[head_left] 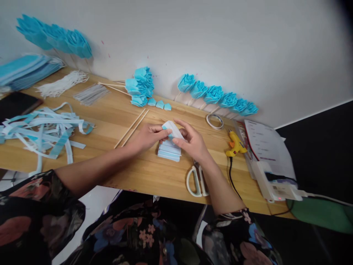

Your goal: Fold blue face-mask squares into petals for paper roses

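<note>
Piece in hand: one folded white-and-blue fabric piece [176, 129], held up between your two hands above the table [138, 165].
Left hand: your left hand [150, 136] pinches the piece at its left side, thumb on top.
Right hand: your right hand [193, 141] grips it from the right, thumb on the near side, index finger extended at the far side.
Stack: pale blue and white pieces [168, 152], on the table just below your hands.
Scissors: one pair, white-handled [197, 182], partly under your right forearm.
Sticks: two, wooden [129, 129], side by side, left of your hands.
Cut petals: three, blue [160, 105], in a row beyond your hands.
Flowers: a blue bunch [140, 86] lying beside the petals; one blue row [213, 94] along the wall to your right; another group [55, 36] far left.
Tape roll: one [215, 127], near the yellow glue gun [236, 144].
Right end: papers [268, 143] and a white power strip [263, 184].
Left end: tangled offcut strips [55, 129], dark phone [20, 105], white cords [63, 82], thin grey strips [91, 94], stacked masks [27, 70].
</note>
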`<state>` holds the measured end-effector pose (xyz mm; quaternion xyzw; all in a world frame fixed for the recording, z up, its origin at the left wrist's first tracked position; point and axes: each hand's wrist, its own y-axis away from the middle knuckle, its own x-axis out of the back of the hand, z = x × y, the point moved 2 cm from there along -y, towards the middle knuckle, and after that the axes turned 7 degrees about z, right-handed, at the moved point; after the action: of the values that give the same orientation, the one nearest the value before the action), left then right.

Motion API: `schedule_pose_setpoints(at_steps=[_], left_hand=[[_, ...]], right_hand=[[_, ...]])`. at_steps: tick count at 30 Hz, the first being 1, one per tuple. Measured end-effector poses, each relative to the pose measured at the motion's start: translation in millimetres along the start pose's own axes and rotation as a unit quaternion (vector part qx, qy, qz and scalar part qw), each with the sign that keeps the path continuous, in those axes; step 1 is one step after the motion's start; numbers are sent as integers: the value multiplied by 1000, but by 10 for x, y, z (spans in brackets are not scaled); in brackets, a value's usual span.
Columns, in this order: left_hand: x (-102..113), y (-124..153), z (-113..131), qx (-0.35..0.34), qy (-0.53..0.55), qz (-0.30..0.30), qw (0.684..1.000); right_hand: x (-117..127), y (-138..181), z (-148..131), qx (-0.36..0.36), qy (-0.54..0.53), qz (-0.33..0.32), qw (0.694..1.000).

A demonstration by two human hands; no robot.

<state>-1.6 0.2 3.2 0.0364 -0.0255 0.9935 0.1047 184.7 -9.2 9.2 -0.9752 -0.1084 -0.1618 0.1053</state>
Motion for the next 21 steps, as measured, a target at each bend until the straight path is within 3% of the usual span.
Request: schedule_pose_setpoints(at_steps=[10, 15, 21], left_hand=[[-34, 16, -38, 18, 14, -7, 1000], [-50, 33, 0, 32, 30, -41, 998], [-38, 16, -27, 60, 73, 6, 995]], right_hand=[[-25, 10, -31, 3, 36, 10, 999], [-14, 9, 23, 21, 59, 36, 997], [-4, 6, 47, 9, 41, 24, 999]])
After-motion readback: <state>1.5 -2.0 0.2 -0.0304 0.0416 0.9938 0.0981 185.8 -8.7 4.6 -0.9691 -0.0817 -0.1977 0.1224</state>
